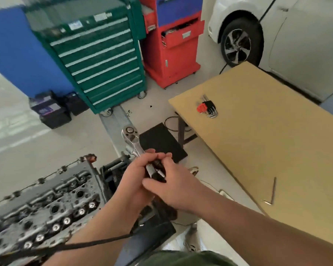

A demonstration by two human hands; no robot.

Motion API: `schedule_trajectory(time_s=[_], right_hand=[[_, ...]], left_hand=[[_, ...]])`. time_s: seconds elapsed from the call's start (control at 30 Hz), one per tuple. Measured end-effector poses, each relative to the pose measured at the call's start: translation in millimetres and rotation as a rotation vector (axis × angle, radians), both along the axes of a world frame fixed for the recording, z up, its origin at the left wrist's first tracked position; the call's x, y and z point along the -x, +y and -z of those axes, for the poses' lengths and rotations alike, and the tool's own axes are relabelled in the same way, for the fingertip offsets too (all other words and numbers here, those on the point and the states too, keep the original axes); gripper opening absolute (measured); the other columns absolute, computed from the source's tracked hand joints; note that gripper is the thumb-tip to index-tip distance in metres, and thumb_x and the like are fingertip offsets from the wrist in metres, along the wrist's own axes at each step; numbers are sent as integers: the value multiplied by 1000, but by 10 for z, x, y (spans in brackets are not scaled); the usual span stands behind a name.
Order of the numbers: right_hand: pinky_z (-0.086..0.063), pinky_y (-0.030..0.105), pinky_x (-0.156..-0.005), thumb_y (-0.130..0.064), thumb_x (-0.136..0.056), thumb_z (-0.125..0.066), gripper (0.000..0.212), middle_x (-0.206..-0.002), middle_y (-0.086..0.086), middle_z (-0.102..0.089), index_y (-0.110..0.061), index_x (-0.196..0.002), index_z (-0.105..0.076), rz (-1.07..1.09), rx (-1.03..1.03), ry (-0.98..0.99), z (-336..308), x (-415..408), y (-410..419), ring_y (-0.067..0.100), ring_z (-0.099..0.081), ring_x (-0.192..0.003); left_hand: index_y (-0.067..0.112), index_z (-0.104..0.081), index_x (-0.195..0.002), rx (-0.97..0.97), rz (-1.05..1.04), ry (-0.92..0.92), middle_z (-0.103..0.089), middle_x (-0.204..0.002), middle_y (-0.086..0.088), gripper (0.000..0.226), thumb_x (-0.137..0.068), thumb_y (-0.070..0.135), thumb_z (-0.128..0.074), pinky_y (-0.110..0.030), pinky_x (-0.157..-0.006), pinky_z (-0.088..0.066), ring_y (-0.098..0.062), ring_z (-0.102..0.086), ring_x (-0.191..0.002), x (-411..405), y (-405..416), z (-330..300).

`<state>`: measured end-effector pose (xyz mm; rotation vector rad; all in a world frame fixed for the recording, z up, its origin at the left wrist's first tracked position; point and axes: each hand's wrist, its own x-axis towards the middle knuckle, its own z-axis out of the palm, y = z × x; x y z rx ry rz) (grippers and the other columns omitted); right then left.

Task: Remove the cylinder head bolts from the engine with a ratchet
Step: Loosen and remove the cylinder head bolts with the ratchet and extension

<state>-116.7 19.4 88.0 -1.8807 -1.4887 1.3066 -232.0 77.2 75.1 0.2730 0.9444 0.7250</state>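
The engine's cylinder head lies at the lower left, grey and oily, with a row of shiny round fittings along its near edge. Both hands hover to its right, above the floor. My left hand grips the handle of a chrome ratchet, whose round head points up and away. My right hand pinches a dark, small cylindrical part against the ratchet handle; what that part is I cannot tell. No bolt is clearly visible.
A tan workbench on the right carries a hex key set and a loose hex key. Green and red tool cabinets stand behind, with car batteries, a black box and a white car.
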Motion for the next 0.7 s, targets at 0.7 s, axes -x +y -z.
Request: schedule_trajectory(time_s=[0.7], right_hand=[[-51,14,-81,-27,-93,-73,7,-91,-20,-71,-34,-95,-73,-111,-368,-55,595,2205,339,-3,-67,-90]], left_hand=[[20,-60,-127,-383,-327,86,-62,-88,-8,23,-107,16,-49,-45,-81,-62,-25,-65,-78,3910,-623,244]])
